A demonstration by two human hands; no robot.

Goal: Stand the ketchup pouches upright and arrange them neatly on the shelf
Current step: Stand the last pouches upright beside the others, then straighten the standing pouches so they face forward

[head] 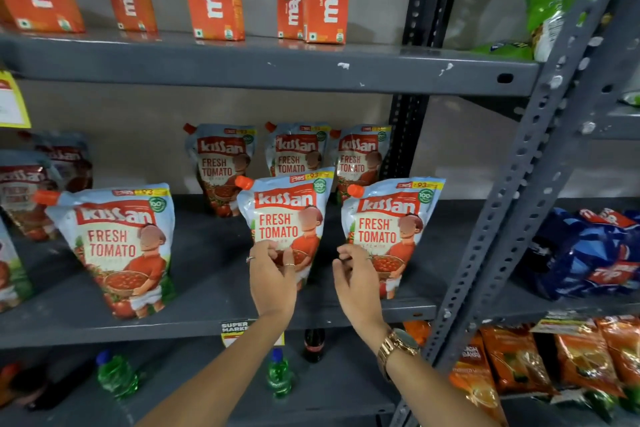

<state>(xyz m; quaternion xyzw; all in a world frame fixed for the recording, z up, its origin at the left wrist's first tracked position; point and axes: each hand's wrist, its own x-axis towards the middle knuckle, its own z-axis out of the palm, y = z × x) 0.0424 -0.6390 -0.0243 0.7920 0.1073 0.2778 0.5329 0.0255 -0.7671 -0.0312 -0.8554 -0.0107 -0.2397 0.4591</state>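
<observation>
Middle pouch stands front-row on the shelf, right pouch just beside it. Left hand has its grip loosely curled against the middle pouch's lower face; right hand half open, holding nothing. Looks like final straightening; next, square the spacing.

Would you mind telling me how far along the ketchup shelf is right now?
Mostly done: three back-row pouches and three front-row pouches stand upright. In hand: the left hand touches the middle front pouch, while the right hand hovers open beside the right front pouch. Left: the left front pouch stands apart with a wide gap, and the blurred pouches at far left look untidy.
</observation>
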